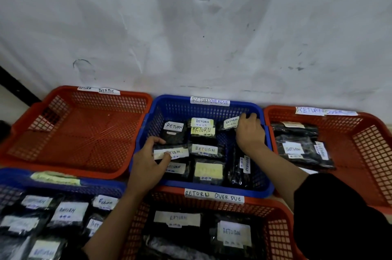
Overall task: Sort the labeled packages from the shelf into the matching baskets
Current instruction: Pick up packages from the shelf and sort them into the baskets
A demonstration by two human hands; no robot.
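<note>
A blue basket (212,109) tagged RETURN OVERDUE stands against the wall and holds several black packages with white RETURN labels. My left hand (148,162) reaches into its left side and pinches one labeled package (179,152) between thumb and fingers. My right hand (250,130) is at the basket's far right corner, fingers curled over the edge of another labeled package (230,123). More labeled packages lie between the two hands, one with a yellow label (209,170).
An orange basket (80,132) at the left holds only a small item at its far left. Another orange basket (371,153) at the right holds a few packages. A near orange basket (275,228) and a near blue basket (63,183) are full of packages. The wall is close behind.
</note>
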